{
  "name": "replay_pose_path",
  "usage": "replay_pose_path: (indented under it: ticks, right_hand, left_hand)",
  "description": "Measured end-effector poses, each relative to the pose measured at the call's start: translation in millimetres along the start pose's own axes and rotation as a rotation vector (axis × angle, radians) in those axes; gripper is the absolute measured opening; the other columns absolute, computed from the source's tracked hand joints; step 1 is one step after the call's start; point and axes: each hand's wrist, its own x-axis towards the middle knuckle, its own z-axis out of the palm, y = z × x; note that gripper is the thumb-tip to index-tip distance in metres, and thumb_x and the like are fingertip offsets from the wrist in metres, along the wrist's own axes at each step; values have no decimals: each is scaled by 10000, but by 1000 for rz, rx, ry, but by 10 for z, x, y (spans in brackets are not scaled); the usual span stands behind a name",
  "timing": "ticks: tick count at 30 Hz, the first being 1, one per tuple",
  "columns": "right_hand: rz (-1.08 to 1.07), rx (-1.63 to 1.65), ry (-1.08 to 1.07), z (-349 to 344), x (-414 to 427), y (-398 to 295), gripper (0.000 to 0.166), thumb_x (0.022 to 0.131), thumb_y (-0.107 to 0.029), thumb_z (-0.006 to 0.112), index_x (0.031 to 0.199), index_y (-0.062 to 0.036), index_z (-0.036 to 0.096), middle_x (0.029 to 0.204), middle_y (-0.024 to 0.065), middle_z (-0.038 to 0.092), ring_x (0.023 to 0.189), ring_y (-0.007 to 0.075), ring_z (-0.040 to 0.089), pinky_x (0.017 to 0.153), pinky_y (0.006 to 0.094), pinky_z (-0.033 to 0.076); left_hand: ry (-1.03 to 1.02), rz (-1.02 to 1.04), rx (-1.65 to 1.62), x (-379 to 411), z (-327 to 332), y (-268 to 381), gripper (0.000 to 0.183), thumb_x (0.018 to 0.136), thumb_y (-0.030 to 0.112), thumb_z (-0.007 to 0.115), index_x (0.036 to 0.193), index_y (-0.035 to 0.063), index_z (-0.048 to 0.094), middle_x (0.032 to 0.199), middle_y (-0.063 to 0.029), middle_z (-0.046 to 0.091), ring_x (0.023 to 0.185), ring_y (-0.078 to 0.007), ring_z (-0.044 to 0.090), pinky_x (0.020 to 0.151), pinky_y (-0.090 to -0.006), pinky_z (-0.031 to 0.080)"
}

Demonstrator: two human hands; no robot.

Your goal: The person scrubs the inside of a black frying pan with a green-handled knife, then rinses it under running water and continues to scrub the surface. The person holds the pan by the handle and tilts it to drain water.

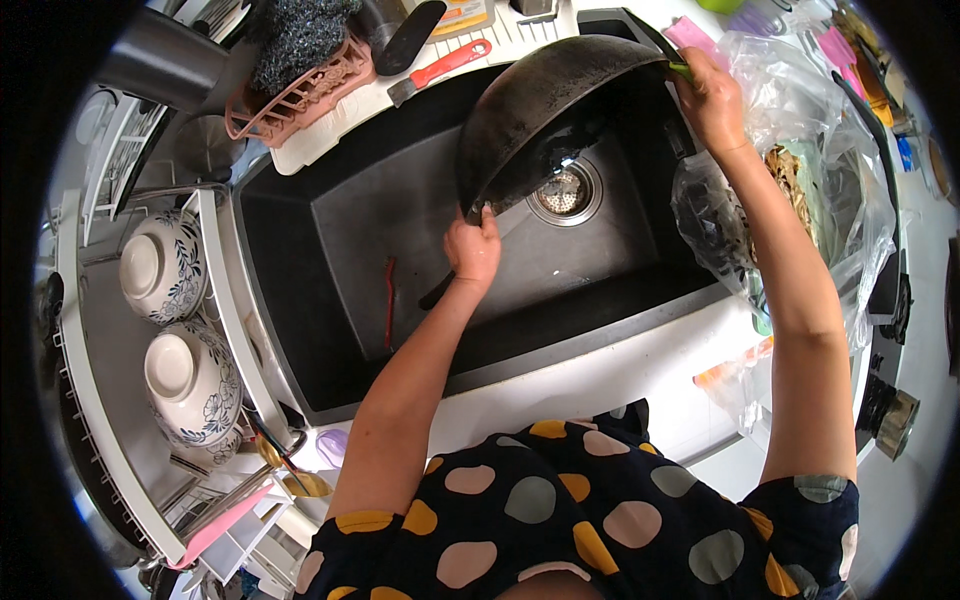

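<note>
A dark, worn wok [540, 97] is held tilted over the black sink [420, 180], its hollow facing the drain strainer [562, 193]. My left hand [474, 244] grips its near-left edge, with the thumb on top. At the far right end, my right hand [709, 101] grips the handle, where a small green piece [681, 71] shows beside the fingers. On the sink floor lies a slim red-handled tool [389, 300], perhaps a small brush. A dark handle [437, 291] sticks out beside my left wrist; the rest of that tool is partly hidden.
Patterned bowls [187, 375] sit upside down in a white dish rack [75, 300] at left. Behind the sink are a pink basket [315, 94] with a steel-wool-like scrubber [304, 45] and a red-handled peeler or knife [450, 64]. Clear plastic bags [832, 195] crowd the right rim.
</note>
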Motion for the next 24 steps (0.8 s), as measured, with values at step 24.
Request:
replay_pose_path:
  ticks: [24]
  right_hand:
    - [95, -48, -652, 615, -423, -596, 75, 750, -93, 499, 755, -19, 488, 713, 187, 560, 707, 365, 551, 616, 432, 448]
  left_hand:
    - [-827, -498, -397, 398, -889, -804, 142, 736, 32, 527, 620, -34, 480, 500, -89, 488, 397, -167, 468, 372, -296, 367]
